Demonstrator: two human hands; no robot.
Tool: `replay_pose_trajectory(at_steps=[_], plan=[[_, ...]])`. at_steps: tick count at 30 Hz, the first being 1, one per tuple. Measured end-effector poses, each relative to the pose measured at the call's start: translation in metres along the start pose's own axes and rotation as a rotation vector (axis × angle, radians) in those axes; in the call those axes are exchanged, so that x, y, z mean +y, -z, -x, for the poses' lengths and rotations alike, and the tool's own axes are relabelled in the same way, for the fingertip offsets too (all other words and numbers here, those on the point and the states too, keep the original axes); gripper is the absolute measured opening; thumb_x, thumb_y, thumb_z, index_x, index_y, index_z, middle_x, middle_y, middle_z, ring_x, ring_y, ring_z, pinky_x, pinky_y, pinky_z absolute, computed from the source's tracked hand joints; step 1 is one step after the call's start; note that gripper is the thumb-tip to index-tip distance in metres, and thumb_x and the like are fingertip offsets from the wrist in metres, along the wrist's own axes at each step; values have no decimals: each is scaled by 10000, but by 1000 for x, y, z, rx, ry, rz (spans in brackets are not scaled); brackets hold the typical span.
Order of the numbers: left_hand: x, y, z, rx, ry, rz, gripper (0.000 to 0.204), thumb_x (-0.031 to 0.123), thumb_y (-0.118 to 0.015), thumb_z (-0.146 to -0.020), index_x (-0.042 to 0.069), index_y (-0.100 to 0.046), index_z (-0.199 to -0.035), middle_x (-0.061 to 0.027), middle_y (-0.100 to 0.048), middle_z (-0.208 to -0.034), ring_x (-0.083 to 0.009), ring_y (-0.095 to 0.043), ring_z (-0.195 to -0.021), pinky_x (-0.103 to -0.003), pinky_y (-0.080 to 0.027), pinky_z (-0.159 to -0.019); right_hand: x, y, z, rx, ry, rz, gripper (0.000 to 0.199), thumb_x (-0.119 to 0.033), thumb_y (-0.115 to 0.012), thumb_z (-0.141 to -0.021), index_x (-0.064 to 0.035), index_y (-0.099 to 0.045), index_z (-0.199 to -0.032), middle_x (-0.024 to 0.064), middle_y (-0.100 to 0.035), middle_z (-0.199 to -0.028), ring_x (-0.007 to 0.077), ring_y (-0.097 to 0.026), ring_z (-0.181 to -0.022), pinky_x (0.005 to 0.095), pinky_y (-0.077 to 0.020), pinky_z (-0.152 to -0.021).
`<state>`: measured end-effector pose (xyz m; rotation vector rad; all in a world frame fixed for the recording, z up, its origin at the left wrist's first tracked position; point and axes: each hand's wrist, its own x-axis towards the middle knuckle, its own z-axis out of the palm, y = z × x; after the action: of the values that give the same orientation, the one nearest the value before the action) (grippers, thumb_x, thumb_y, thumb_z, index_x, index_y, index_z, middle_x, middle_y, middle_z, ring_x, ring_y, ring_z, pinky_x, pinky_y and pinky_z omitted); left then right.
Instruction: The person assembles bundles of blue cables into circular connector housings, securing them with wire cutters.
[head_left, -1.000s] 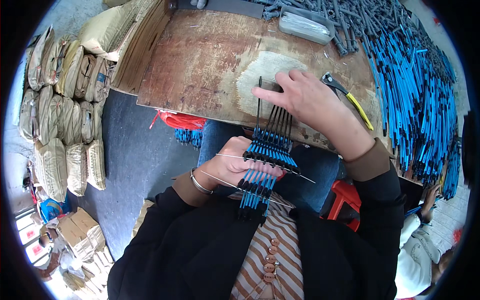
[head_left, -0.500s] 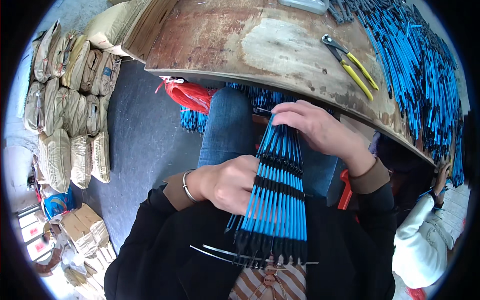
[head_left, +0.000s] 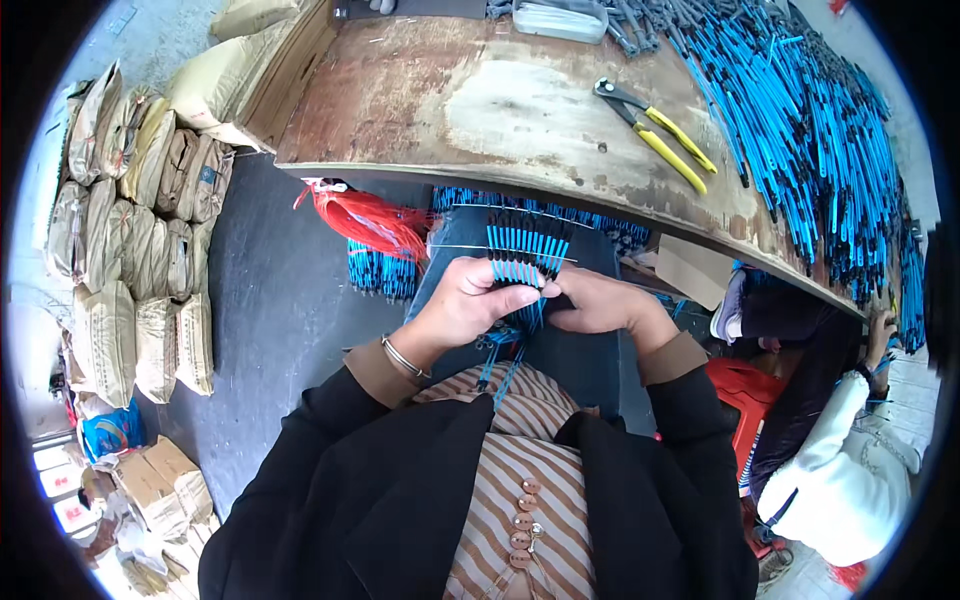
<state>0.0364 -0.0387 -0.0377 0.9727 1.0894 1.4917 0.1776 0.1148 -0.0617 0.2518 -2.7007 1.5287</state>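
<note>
Above my lap I hold a fanned bundle of thin blue-and-black rods (head_left: 525, 242), side by side in a row. Thin silvery wires cross the row, one sticking out to the left. My left hand (head_left: 462, 308) is closed on the bundle's left side, thumb pressed over the rods. From the right, my right hand (head_left: 598, 300) grips the same bundle, its fingertips meeting the left thumb; its lower fingers are partly hidden. Some rod ends hang below my hands toward my striped shirt.
A wooden table (head_left: 400, 110) stands ahead with yellow-handled pliers (head_left: 655, 135), a clear plastic box (head_left: 560, 18) and a large heap of blue-and-black rods (head_left: 800, 130). Red strands (head_left: 365, 222) hang under its edge. Stacked sacks (head_left: 140, 240) line the left; a person in white (head_left: 840, 480) sits right.
The bundle has swung from in front of my chest to farther out over my knees, its wired end now pointing away from me. Both hands have come together around it.
</note>
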Motion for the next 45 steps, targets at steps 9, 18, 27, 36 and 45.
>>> replay_pose_trajectory(at_steps=[9, 18, 27, 36, 45], plan=[[13, -13, -29, 52, 147, 8, 191, 12, -600, -836, 3, -618, -1026, -49, -651, -926, -100, -596, -852, -245, -481, -779, -31, -26, -23, 751, -332, -239, 437, -125, -696, -702, -13, -451, -1046, 150, -618, -851, 304, -634, -784, 315, -499, -690], [16, -8, -15, 105, 88, 2, 352, 44, -672, -782, -3, -561, -1112, -32, -629, -909, -93, -584, -822, -239, -471, -756, -37, -37, -40, 1055, -385, -80, 478, -157, -738, -679, -13, -443, -1027, 120, -634, -786, 262, -654, -694, 349, -508, -619], [33, 19, -33, 156, -95, -345, 400, 121, -651, -817, -19, -517, -1167, -37, -610, -937, -81, -557, -837, -235, -453, -767, -44, -43, -44, 1063, -318, -72, 396, -128, -733, -726, -6, -493, -1015, 84, -641, -824, 142, -612, -714, 275, -492, -654], [35, 25, -48, 64, 57, -220, 260, 115, -604, -848, -19, -590, -1070, -54, -613, -929, -84, -555, -849, -228, -449, -756, -54, -35, -59, 1163, -306, -197, 251, -92, -696, -778, -9, -561, -973, 40, -647, -858, 80, -583, -749, 241, -481, -681], [51, 31, -58, 403, -535, -742, 201, 66, -616, -817, -17, -623, -1000, -74, -612, -826, -155, -572, -731, -254, -460, -679, -44, -26, -64, 1145, -338, -190, 274, -114, -710, -757, 7, -553, -946, 109, -657, -784, 172, -645, -665, 285, -497, -604]])
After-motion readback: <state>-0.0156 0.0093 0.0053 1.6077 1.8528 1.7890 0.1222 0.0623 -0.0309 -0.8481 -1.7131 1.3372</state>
